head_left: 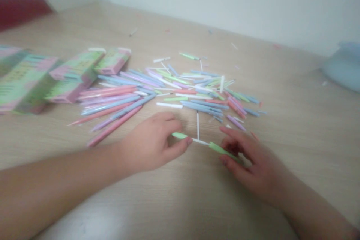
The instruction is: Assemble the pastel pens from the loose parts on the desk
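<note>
Forearms (70,183) lay nearest; the left hand (156,142) pinched a green piece (179,135), the right hand (247,155) a green barrel (218,149), above the bench (174,206); a crooked pull might have bent the white rod (201,142) between.

1. Left hand (157,140) pinches a light-green pen piece (179,135) between thumb and fingers.
2. Right hand (247,157) grips a light-green barrel (221,149); a slim white rod (200,141) spans between the two green parts.
3. Just beyond, a loose white stick (198,125) points away across the wood-grain tabletop (309,138).
4. Farther out: scattered pen parts (201,107), blue, white, green, pink, purple.
5. Left of these, a cluster of pens (115,118), near pink-and-green boxes (26,82).
6. Far right: pale blue object, blurred (341,67).
</note>
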The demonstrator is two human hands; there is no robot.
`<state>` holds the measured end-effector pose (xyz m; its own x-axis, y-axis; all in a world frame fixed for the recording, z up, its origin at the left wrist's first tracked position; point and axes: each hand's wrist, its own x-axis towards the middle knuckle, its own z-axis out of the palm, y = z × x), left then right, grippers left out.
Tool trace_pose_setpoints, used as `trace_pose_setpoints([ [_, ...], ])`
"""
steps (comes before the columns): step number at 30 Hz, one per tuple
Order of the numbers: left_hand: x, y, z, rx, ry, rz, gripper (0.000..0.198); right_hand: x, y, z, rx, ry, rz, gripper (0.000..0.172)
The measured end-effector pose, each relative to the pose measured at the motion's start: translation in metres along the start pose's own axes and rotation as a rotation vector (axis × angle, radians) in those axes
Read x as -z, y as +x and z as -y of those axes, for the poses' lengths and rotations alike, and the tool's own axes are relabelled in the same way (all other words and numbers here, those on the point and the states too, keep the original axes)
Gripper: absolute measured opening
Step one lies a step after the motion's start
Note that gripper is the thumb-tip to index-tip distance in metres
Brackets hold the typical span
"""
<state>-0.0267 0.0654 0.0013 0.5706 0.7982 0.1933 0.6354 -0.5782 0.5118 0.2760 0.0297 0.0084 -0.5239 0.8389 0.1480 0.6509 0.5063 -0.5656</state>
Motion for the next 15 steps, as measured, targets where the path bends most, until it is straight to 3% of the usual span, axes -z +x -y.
trace_pose_setpoints([
  [7,0.001,-0.001,0.001,0.016,0.018,-0.008,0.034,0.009,-0.001,-0.007,-0.033,0.059,-0.093,0.071],
  [15,0.002,-0.001,0.000,0.020,0.024,-0.008,0.033,0.026,-0.001,-0.011,0.032,-0.179,-0.137,0.015],
])
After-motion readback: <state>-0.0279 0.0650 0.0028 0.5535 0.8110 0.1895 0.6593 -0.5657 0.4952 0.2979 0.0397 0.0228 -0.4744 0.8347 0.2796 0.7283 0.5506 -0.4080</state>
